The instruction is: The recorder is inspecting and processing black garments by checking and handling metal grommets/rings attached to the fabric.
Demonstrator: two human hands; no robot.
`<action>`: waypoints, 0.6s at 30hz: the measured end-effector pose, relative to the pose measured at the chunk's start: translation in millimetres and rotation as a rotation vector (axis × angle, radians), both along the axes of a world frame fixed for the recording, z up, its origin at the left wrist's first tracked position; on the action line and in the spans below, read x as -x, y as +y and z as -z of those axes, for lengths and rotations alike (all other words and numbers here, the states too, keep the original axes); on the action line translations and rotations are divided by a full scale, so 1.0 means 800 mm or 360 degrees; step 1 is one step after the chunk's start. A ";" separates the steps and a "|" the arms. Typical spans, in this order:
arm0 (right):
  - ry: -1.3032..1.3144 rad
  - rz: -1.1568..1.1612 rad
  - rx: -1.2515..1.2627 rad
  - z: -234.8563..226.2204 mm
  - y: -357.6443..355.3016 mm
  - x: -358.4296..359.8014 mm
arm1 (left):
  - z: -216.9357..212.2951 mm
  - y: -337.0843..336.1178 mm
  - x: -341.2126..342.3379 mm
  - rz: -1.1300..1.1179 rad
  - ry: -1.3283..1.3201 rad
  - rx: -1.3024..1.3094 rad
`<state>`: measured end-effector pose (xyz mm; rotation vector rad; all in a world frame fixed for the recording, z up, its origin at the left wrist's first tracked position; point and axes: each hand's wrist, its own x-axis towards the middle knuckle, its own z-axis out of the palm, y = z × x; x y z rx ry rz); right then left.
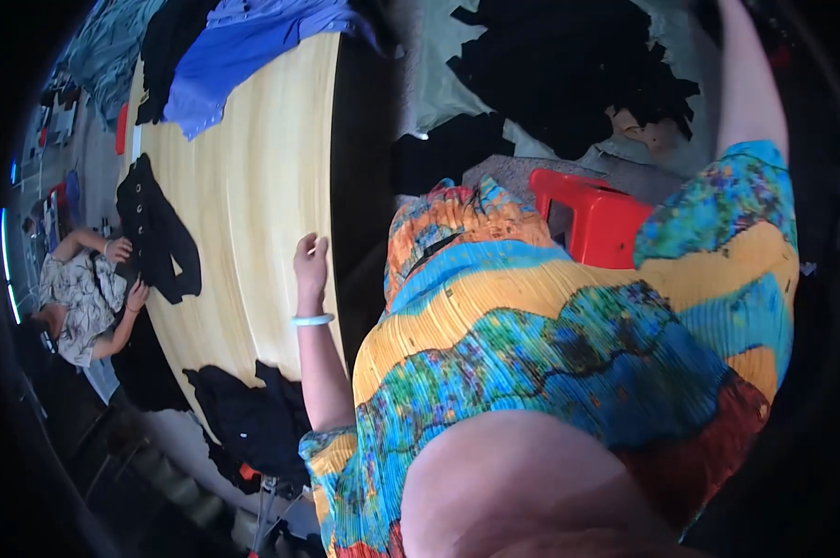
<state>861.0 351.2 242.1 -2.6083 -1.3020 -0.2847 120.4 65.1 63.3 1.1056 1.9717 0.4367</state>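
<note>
My left hand [311,263] is over the near edge of the wooden table [266,177], a pale band round its wrist. Its fingers are loosely bent and apart, and nothing shows in them. The closest garment to that arm is a dark piece of clothing [253,414] lying at the table's lower end. My right arm [753,79] stretches away to the top right, and its hand is cut off by the picture's edge. On the floor toward that side lies a heap of black garments [555,70].
Across the table, a person [83,293] has both hands on a black garment with buttons [155,232]. Blue clothing [243,56] covers the table's far end. A red plastic stool [606,219] stands beside my body. Another black cloth [453,149] lies on the floor.
</note>
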 end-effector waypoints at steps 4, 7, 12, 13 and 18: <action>0.0637 -0.0735 0.0506 0.160 -0.075 0.238 | 0.001 -0.001 -0.044 0.0205 -0.0085 0.0018; 0.0732 -0.0903 0.1151 0.340 -0.169 0.297 | 0.062 0.008 -0.087 0.0506 -0.0223 0.0001; 0.1391 -0.0882 0.1483 0.472 -0.355 0.432 | 0.162 0.035 -0.124 0.0843 -0.0246 0.0550; 0.1392 -0.0799 0.1430 0.498 -0.396 0.442 | 0.196 0.037 -0.126 0.0865 -0.0271 0.0564; 0.1455 -0.0383 0.1597 0.540 -0.464 0.488 | 0.318 0.065 -0.104 0.0752 -0.0013 0.0719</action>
